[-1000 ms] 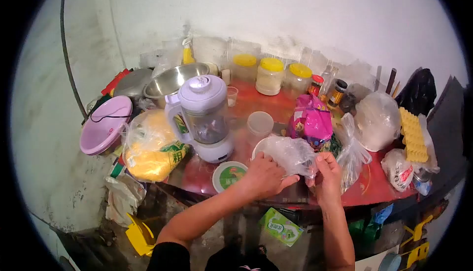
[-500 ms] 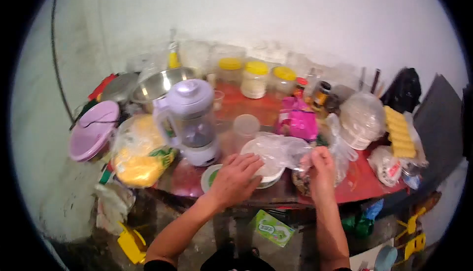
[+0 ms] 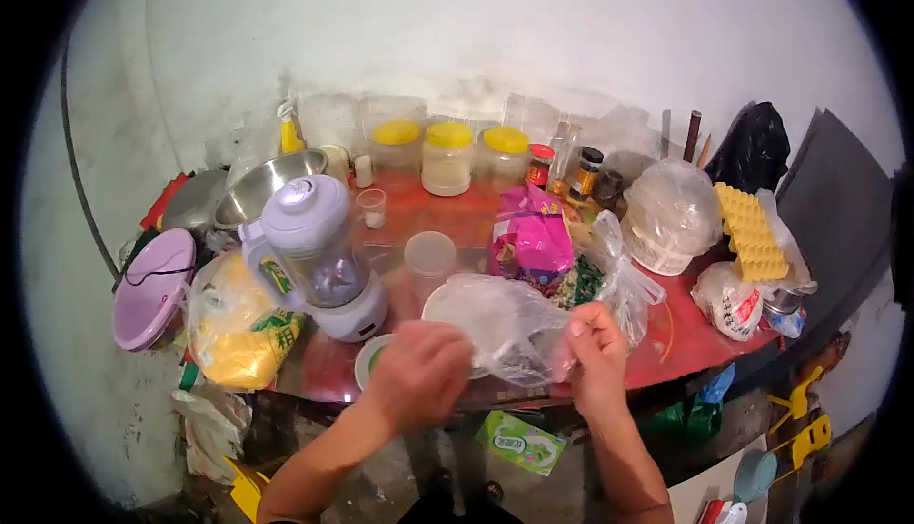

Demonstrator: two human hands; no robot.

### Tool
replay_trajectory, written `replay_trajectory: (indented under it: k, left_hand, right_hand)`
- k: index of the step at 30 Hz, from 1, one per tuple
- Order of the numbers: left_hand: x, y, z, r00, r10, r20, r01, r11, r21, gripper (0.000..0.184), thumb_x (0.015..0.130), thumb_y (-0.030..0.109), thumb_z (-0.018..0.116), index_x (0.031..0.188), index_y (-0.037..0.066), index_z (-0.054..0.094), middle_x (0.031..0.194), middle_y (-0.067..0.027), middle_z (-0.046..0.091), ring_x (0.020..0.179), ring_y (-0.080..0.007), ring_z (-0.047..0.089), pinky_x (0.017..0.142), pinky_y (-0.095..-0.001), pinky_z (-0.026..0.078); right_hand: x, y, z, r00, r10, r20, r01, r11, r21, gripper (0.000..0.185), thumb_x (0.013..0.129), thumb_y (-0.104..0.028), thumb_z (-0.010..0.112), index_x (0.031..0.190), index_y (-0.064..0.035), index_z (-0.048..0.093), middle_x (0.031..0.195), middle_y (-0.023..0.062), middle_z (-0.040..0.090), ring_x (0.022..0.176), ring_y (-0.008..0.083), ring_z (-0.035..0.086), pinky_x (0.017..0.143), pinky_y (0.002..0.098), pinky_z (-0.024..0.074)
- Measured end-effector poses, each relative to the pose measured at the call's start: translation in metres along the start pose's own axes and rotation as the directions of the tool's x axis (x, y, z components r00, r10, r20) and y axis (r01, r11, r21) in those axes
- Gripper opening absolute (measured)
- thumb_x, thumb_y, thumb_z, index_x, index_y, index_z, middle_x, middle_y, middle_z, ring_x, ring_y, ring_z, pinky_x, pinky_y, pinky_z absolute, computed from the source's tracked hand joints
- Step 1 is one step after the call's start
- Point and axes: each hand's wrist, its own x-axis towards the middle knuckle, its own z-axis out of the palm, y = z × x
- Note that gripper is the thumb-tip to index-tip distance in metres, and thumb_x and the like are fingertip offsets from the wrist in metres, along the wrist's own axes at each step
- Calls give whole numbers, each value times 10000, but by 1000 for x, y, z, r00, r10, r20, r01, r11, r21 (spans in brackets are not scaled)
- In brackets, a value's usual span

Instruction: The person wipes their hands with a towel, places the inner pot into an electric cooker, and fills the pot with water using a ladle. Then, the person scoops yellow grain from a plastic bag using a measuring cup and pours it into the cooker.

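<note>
A clear plastic bag (image 3: 519, 329) is spread over a white bowl (image 3: 447, 297) near the table's front edge. My right hand (image 3: 597, 343) pinches the bag's right end between thumb and fingers. My left hand (image 3: 419, 376) is at the bowl's front left, its fingers curled in and slightly blurred; whether they hold anything is hidden. Partly behind that hand sits a small white bowl with green in it (image 3: 367, 362). A clear plastic cup (image 3: 430, 256) stands just behind the white bowl, and a pink packet (image 3: 533, 238) is to the right of the cup.
To the left stand a lilac blender (image 3: 314, 257), a bag of yellow food (image 3: 238, 329) and a purple basin (image 3: 157, 286). Yellow-lidded jars (image 3: 447, 167) line the wall. At right are a bagged tub (image 3: 666, 219) and a yellow egg tray (image 3: 752, 234).
My left hand was spread flat over the bowl's left side; its fingers are now curled. My right hand still pinches the bag, now stretched wider. The view has shifted, moving the table's contents leftward.
</note>
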Motion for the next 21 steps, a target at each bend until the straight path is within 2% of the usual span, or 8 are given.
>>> replay_trajectory:
  k: [1,2,5,8,12,15,18,21]
  left_hand:
    - [10,10,8,999,33,-31,-38,987,-156,222,776,97,646,988,67,585,1001,-103,612,939,-289,574,797,-423,438]
    - [20,21,13,993,-83,85,104,956,-274,227,817,118,611,1029,53,563,1032,-142,617,952,-322,591,792,-425,459]
    - [32,-1,27,870,-261,418,286,958,5,258,836,162,608,1054,39,543,1013,-169,614,891,-346,615,757,-435,475]
    - [42,-3,7,818,-432,379,306,885,350,254,842,204,611,1023,39,546,973,-155,618,852,-341,629,710,-445,490]
    - [49,8,-21,805,-438,400,260,867,426,218,798,155,618,968,32,562,891,-123,624,836,-325,626,694,-432,491]
    - [43,-20,-2,937,36,347,-125,963,237,205,719,87,602,912,21,585,907,-126,625,815,-312,635,711,-411,488]
    - [42,-38,25,862,-51,504,-51,981,186,139,701,114,626,815,35,621,881,-105,629,871,-261,610,748,-358,469]
    - [48,-40,16,727,-203,656,-102,913,395,129,708,62,590,828,47,634,864,-99,633,868,-266,611,777,-385,466]
  right_hand:
    - [-1,2,3,1000,1,-15,-1,1000,-3,92,932,-148,550,917,-77,494,603,-12,509,493,69,478,451,213,385]
    - [-2,3,6,1000,1,-28,-1,1000,-7,95,936,-150,545,920,-73,492,606,-12,512,491,68,477,455,211,388]
    - [1,4,3,1000,-25,15,25,999,36,98,945,-144,530,935,-59,483,628,2,537,495,63,478,463,208,389]
    - [1,8,-1,999,-32,28,32,999,6,87,949,-133,515,936,-58,474,622,20,534,486,74,472,451,216,387]
    - [-3,13,0,999,19,36,-17,999,-44,83,956,-137,497,934,-64,462,590,40,510,466,98,459,429,234,384]
    - [-1,20,2,998,1,57,-1,1000,-6,86,955,-135,500,941,-61,458,591,36,506,480,94,461,438,235,380]
    - [-2,21,1,999,28,24,-30,993,118,67,947,-97,504,962,-44,465,670,24,544,527,68,477,473,216,385]
    - [0,15,-4,998,-20,-65,32,983,183,63,944,-82,507,971,-40,469,705,20,563,551,57,482,491,207,386]
